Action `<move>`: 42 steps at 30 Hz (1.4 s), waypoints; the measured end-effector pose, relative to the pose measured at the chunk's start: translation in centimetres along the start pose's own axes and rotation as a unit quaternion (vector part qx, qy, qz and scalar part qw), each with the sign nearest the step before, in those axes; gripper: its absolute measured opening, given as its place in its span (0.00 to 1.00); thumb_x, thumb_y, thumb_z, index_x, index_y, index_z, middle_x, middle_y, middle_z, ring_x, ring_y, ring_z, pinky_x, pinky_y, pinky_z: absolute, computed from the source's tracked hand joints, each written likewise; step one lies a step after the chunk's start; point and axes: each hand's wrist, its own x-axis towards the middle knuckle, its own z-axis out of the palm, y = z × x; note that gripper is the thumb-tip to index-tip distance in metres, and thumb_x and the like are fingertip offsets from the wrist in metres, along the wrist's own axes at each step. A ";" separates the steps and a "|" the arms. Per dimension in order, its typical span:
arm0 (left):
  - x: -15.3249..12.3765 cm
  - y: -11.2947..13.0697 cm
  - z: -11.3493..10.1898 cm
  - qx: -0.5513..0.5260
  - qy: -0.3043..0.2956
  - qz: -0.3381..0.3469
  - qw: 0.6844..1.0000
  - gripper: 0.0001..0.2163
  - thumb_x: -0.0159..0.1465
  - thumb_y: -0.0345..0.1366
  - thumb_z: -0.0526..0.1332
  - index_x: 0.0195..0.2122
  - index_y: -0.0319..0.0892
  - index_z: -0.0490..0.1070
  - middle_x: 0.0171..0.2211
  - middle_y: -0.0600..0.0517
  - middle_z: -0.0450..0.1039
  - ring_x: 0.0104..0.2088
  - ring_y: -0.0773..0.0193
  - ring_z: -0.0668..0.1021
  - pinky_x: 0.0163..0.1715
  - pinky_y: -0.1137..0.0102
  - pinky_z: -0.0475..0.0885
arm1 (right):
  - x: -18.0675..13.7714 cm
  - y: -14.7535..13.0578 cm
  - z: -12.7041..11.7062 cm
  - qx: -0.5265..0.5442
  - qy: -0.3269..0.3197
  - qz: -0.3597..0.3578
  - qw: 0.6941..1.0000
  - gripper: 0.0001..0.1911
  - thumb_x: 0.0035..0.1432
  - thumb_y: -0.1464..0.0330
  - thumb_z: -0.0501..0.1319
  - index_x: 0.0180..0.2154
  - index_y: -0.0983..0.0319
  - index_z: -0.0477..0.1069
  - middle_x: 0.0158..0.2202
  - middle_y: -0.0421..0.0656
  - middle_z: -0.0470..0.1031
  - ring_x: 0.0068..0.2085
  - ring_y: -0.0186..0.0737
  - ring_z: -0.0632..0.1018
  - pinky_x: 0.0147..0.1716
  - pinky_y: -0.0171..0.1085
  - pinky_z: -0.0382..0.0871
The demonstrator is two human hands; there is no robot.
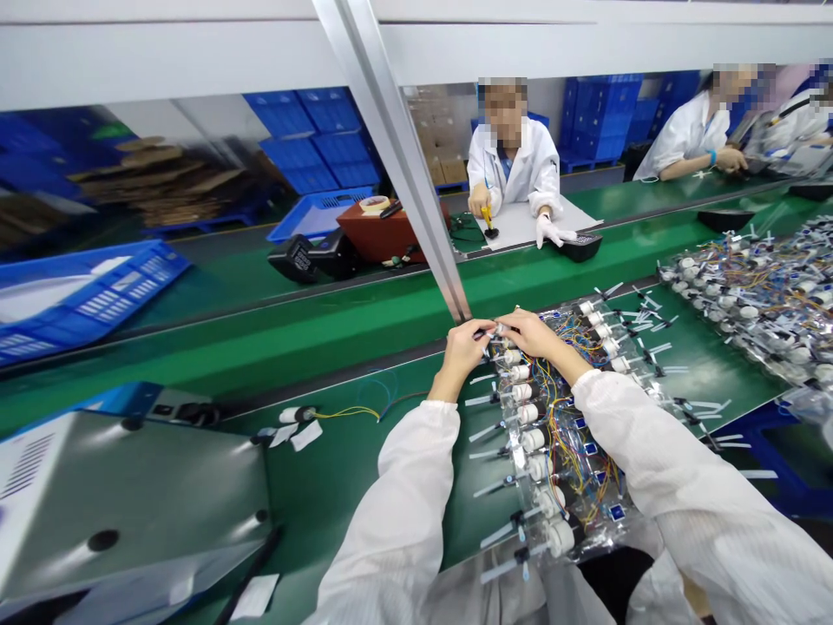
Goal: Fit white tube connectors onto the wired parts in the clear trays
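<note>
Both my hands meet at the far end of a clear tray [589, 529] that carries a row of small white cylinder parts [534, 438] with yellow, blue and red wires. My left hand [463, 347] is closed in a pinch on one small part [495, 332] at the top of the row. My right hand [534, 334] has its fingers curled on the same part from the other side. White sleeves cover both my arms.
A grey machine [123, 486] stands at the lower left, with a loose wired part [296, 415] beside it. More wired parts fill trays [755, 295] at the right. Across the green conveyor [325, 321], people in white coats work; blue crates [78, 291] lie left.
</note>
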 end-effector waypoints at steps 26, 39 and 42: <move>-3.2 19.2 -14.1 -0.053 0.124 0.083 0.987 0.15 0.76 0.36 0.49 0.44 0.42 0.76 0.34 0.49 0.77 0.35 0.62 0.80 0.40 0.64 0.75 | 1.3 -2.3 -2.4 -0.256 -0.139 0.063 0.954 0.18 0.73 0.61 0.54 0.51 0.60 0.79 0.56 0.54 0.71 0.55 0.53 0.65 0.53 0.47 0.61; -24.2 22.6 -10.7 -0.234 0.143 -0.165 0.947 0.10 0.73 0.40 0.56 0.37 0.45 0.73 0.26 0.52 0.69 0.27 0.62 0.74 0.30 0.66 0.70 | 2.5 -7.6 -7.3 -0.278 -0.188 0.028 0.942 0.20 0.71 0.67 0.57 0.59 0.69 0.73 0.56 0.60 0.73 0.56 0.55 0.71 0.57 0.51 0.64; -28.6 22.2 -7.8 -0.261 0.100 -0.298 0.913 0.15 0.74 0.44 0.55 0.31 0.45 0.73 0.24 0.51 0.69 0.26 0.61 0.74 0.28 0.66 0.70 | -1.1 -11.7 -10.5 -0.130 -0.192 -0.035 0.972 0.17 0.71 0.66 0.59 0.55 0.66 0.76 0.50 0.54 0.77 0.52 0.50 0.75 0.57 0.49 0.67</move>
